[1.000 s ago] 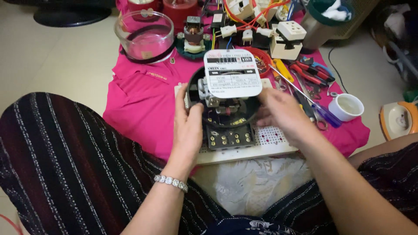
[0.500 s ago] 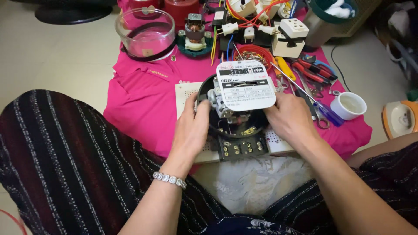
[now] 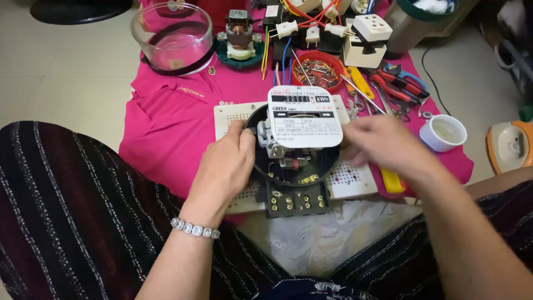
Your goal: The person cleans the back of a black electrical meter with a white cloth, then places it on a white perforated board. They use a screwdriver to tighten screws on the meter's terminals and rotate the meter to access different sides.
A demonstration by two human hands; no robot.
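Observation:
An opened electricity meter (image 3: 297,145) with a round black base, a white dial plate and a brass terminal block rests on a white perforated board (image 3: 355,180) between my knees. My left hand (image 3: 225,166) grips the meter's left rim, thumb on the black edge beside the metal mechanism. My right hand (image 3: 380,144) is at the meter's right side, blurred, fingers curled near the dial plate's edge; whether it holds anything is unclear.
A pink cloth (image 3: 172,128) covers the floor ahead. On it stand a glass bowl (image 3: 172,33), a small motor (image 3: 240,36), a red dish of screws (image 3: 317,69), white sockets (image 3: 366,36), pliers and screwdrivers (image 3: 388,83), and a white cup (image 3: 443,132). An orange-rimmed object (image 3: 508,145) lies far right.
The meter has slid nearer to me on the board and tilted. My right hand moved from its upper right side out to the right edge; my left hand kept its grip.

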